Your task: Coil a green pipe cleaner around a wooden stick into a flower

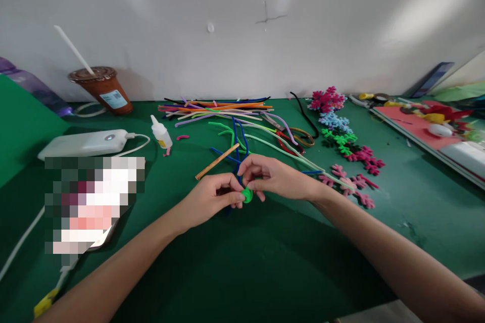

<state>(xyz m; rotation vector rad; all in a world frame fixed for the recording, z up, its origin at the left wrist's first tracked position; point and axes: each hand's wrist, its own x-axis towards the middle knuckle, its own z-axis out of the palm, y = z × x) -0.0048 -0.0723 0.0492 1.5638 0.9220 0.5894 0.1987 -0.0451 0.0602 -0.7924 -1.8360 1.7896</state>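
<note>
A small bright-green coil (247, 195), which looks like a rolled pipe cleaner, sits between my two hands above the table. My left hand (212, 196) pinches its left side between thumb and fingers. From the upper right, my right hand (271, 177) closes thumb and fingertips on it. Just beyond them lie blue pipe cleaners (235, 136), partly hidden by my right hand. A thin wooden stick (216, 161) rests slantwise past my left hand, and green pipe cleaner pieces (226, 133) are scattered behind it.
A bundle of coloured pipe cleaners (215, 110) lies near the wall, with scissors (290, 141) beside it. Snowflake-like shapes (338, 136) line the right. To the left are a glue bottle (162, 132), power bank (85, 143), lit phone (100, 207) and drink cup (108, 92).
</note>
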